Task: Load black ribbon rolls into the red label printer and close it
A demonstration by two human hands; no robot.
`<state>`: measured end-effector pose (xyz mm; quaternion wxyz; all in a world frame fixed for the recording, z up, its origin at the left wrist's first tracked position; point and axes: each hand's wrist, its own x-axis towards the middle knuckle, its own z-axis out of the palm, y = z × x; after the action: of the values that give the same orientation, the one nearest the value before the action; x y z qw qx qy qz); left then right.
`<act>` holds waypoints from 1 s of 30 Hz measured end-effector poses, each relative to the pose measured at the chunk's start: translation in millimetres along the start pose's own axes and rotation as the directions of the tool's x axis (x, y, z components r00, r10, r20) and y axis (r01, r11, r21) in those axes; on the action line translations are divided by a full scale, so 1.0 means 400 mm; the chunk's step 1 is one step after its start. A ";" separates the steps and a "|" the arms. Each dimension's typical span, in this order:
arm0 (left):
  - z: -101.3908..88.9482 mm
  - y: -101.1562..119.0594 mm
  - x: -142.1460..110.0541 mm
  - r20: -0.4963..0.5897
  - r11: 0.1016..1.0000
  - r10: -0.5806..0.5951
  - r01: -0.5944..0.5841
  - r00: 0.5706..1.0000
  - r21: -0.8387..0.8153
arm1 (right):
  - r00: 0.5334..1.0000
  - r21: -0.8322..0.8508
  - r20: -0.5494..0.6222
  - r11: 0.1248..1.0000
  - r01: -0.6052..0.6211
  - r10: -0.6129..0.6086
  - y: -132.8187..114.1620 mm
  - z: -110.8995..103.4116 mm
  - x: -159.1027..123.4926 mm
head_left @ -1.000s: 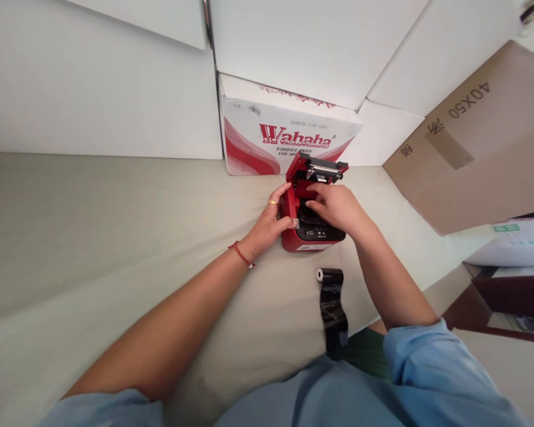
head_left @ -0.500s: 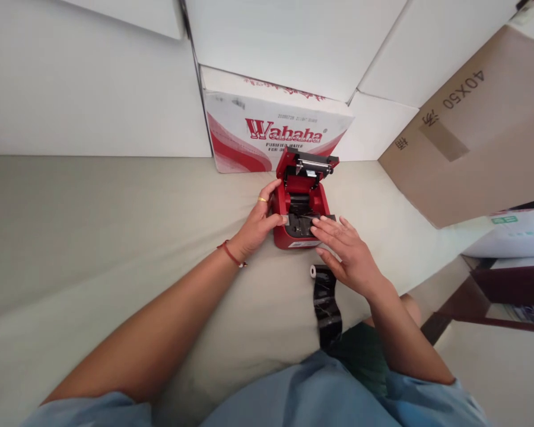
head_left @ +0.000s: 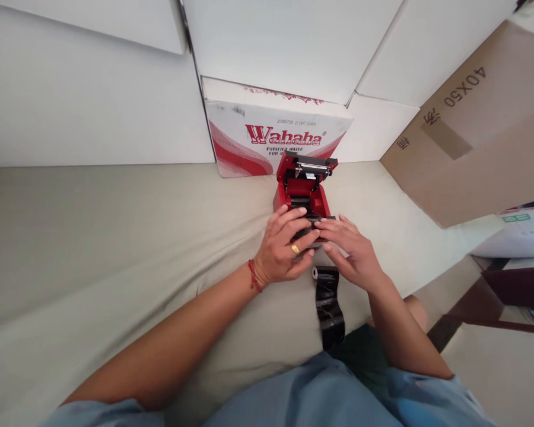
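Observation:
A red label printer [head_left: 279, 198] stands with its lid [head_left: 309, 160] tilted up, showing a black roller and dark parts inside. My left hand [head_left: 282, 246] lies across the printer's front left, its fingers stretched over the opening and hiding much of it. On the front right, my right hand [head_left: 353, 252] rests its extended fingertips near the edge of the opening, close to the left fingers. Whether either hand pinches the black film inside cannot be made out. Just below the hands, a roll of black ribbon [head_left: 328, 281] on a white core lies partly unrolled toward my body.
Behind the printer sits a white and red Wahaha water carton [head_left: 240, 142], with white panels [head_left: 93, 89] around it. A large brown cardboard box [head_left: 485, 130] leans at the right. A pale cloth [head_left: 137, 225] covers the surface.
My left hand has moved from the printer's left side rightward and toward me, over its front. The right hand stays at the front right edge with little shift.

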<state>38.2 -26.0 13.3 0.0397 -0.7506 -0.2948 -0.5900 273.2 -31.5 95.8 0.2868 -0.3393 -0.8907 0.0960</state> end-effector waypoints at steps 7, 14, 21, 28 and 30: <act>0.005 -0.008 -0.016 0.069 1.000 0.007 -0.009 0.998 0.022 | 0.913 0.078 -0.359 0.981 -0.180 0.196 0.107 -0.020 0.185; 0.005 -0.014 -0.024 0.050 0.997 0.026 -0.030 0.998 0.077 | 0.948 0.005 -0.261 0.983 -0.185 0.180 0.160 0.015 0.327; 0.007 -0.016 -0.030 0.057 0.996 0.003 -0.008 0.998 0.084 | 0.946 0.017 -0.252 0.978 -0.207 0.204 0.063 0.013 0.199; 0.011 -0.016 -0.020 -0.021 0.995 0.065 -0.063 0.998 0.082 | 0.975 -0.021 0.066 0.977 -0.213 0.214 0.032 0.027 0.066; 0.007 -0.017 -0.016 -0.033 1.000 0.004 -0.003 0.999 0.030 | 0.974 -0.030 0.097 0.978 -0.205 0.207 0.031 0.026 0.061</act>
<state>36.6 -21.8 4.5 0.0569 -0.7407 -0.3015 -0.5977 259.3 -5.9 93.8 0.2272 -0.4272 -0.8649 0.1334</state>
